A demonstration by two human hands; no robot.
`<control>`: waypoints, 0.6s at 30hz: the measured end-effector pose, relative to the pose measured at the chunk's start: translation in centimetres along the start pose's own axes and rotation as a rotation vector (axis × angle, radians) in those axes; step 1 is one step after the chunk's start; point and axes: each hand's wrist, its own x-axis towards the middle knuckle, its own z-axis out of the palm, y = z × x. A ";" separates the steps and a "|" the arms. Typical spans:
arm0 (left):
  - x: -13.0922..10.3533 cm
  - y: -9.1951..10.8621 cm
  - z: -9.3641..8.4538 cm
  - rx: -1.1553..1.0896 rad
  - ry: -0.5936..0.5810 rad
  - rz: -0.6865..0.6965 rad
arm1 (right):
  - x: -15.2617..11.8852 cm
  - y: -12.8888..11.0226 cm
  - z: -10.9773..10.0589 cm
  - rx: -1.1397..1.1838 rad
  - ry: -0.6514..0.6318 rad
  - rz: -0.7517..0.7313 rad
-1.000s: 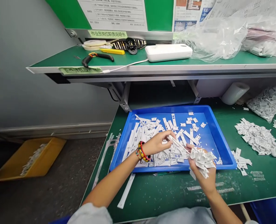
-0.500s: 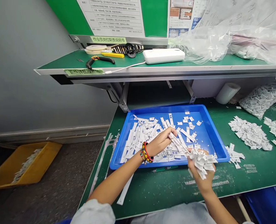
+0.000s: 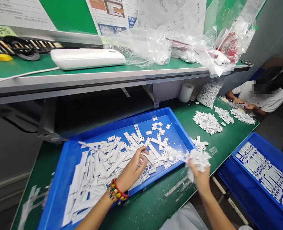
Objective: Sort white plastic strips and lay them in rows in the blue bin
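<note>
My left hand, with a beaded bracelet at the wrist, is over the blue tray, its fingers curled but apart and nothing seen between them. Below it lie many white plastic strips. My right hand is closed round a bunch of white pieces at the tray's right front corner. A blurred strip sticks out leftward from that bunch over the tray. Small white pieces lie at the tray's back right.
Piles of white pieces lie on the green table at right, near a filled bag. A shelf overhangs the tray. A second blue tray holds strips. Another person sits at far right.
The view has swung right, bringing the second tray and the person into sight. My left hand has let go of the strip and moved apart from my right hand, which still holds the bunch.
</note>
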 end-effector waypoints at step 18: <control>10.7 -6.0 -5.9 0.507 0.214 -0.358 | 8.8 12.7 -5.1 -0.699 0.124 0.025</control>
